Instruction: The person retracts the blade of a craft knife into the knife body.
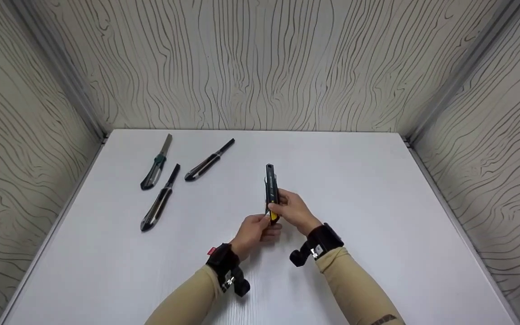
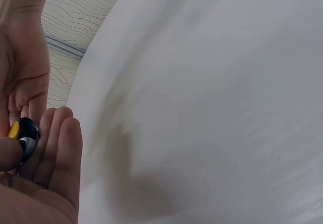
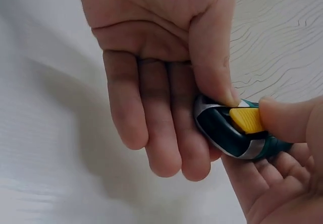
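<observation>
Both hands hold one dark utility knife (image 1: 271,183) over the middle of the table, its front end pointing away from me. My left hand (image 1: 257,230) pinches the rear end, and its other fingers lie fairly straight below in the right wrist view. On the handle's right side, my right hand (image 1: 294,210) grips it, thumb at the yellow part (image 3: 246,119). From the left wrist view, only the knife's rounded black end (image 2: 30,135) shows between the hands.
Three more utility knives lie at the left: a green-and-black one (image 1: 154,171) with a greyish blade, a dark one (image 1: 203,165) beside it, and another dark one (image 1: 157,210) closer to me. Patterned walls (image 1: 260,67) enclose the white table (image 1: 355,171) at the back and sides.
</observation>
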### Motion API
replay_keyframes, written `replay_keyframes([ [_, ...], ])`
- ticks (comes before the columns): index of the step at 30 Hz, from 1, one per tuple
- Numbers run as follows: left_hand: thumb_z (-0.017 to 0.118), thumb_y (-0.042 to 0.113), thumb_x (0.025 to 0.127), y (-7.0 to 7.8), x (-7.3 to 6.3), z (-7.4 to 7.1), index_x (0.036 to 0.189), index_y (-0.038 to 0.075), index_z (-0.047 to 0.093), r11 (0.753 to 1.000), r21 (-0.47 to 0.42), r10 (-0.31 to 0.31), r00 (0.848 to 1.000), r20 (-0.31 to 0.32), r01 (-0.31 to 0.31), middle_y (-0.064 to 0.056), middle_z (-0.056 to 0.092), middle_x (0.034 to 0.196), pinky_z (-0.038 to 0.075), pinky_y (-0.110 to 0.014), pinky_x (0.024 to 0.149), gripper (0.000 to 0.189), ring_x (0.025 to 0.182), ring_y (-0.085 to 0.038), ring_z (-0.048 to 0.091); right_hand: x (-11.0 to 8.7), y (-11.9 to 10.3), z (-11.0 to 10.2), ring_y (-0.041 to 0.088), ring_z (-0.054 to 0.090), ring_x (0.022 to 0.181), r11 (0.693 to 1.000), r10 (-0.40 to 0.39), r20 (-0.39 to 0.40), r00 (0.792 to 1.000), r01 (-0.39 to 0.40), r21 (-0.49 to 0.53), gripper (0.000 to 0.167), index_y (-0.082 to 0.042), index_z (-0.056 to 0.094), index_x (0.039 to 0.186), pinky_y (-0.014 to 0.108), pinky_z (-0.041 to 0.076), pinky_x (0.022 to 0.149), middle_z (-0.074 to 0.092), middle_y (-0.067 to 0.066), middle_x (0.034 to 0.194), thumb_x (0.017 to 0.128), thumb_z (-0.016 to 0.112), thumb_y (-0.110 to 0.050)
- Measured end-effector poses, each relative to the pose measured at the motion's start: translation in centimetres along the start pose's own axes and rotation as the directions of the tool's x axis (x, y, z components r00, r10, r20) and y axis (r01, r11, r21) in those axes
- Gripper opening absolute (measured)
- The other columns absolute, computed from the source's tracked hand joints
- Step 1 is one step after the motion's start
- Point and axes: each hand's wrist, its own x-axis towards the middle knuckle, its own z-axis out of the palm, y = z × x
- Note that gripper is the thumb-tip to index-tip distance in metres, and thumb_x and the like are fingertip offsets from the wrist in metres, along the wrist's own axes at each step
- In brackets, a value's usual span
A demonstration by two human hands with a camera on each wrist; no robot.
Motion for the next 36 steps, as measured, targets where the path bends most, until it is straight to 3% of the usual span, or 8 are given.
replay_keyframes([
  [4, 0.040, 0.016, 0.105, 0.1, 0.1, 0.3, 0.126, -0.013, 0.054, 1.000, -0.021, -0.017, 1.000, 0.007, 0.017, -0.029, 0.067, 0.114, 0.058, -0.041, 0.089, 0.038, 0.094, -0.023, 0.072, -0.1, 0.0, -0.4, 0.022, 0.067, 0.103, 0.998, 0.008, -0.054, 0.999, -0.012, -0.061, 0.052, -0.004, 0.051, 0.140, 0.031, 0.053, 0.087, 0.069, 0.015, 0.114, 0.090, 0.066, -0.010],
  [10, 0.040, 0.017, 0.105, 0.3, 0.3, 1.1, 0.127, -0.011, 0.055, 0.999, 0.007, -0.046, 0.999, -0.002, 0.046, -0.026, 0.067, 0.115, 0.058, -0.042, 0.089, 0.039, 0.094, -0.022, 0.072, -0.3, 0.3, -1.4, 0.015, 0.063, 0.080, 0.998, 0.018, -0.064, 0.998, -0.022, -0.065, 0.055, -0.010, 0.052, 0.140, 0.028, 0.055, 0.075, 0.069, 0.010, 0.095, 0.088, 0.070, -0.011],
  [16, 0.041, 0.021, 0.105, 0.4, 0.8, 2.1, 0.126, -0.008, 0.057, 0.997, 0.029, -0.073, 0.997, 0.028, 0.072, -0.023, 0.070, 0.112, 0.059, -0.037, 0.086, 0.040, 0.093, -0.021, 0.072, -0.7, 0.6, -2.5, 0.015, 0.066, 0.087, 0.997, 0.063, -0.099, 0.993, -0.067, -0.045, 0.050, -0.006, 0.055, 0.136, 0.031, 0.057, 0.080, 0.071, 0.011, 0.103, 0.089, 0.070, -0.014],
  [21, 0.045, 0.021, 0.103, 0.6, 1.3, 3.0, 0.120, -0.008, 0.062, 0.996, 0.064, -0.067, 0.998, 0.004, 0.066, -0.023, 0.070, 0.110, 0.060, -0.037, 0.083, 0.037, 0.093, -0.025, 0.073, -1.0, 0.7, -3.6, 0.017, 0.068, 0.094, 0.997, 0.076, -0.107, 0.991, -0.079, -0.024, 0.049, 0.001, 0.054, 0.135, 0.032, 0.057, 0.083, 0.070, 0.016, 0.114, 0.090, 0.069, -0.013],
  [36, 0.044, 0.013, 0.101, 1.1, 3.2, 7.2, 0.115, -0.005, 0.066, 0.977, 0.191, -0.101, 0.994, 0.031, 0.093, -0.021, 0.070, 0.108, 0.059, -0.038, 0.085, 0.031, 0.094, -0.026, 0.071, -2.3, 2.4, -8.1, 0.017, 0.067, 0.097, 0.994, 0.071, -0.126, 0.990, -0.080, -0.068, 0.049, 0.005, 0.050, 0.136, 0.031, 0.057, 0.085, 0.067, 0.022, 0.118, 0.092, 0.065, -0.012],
])
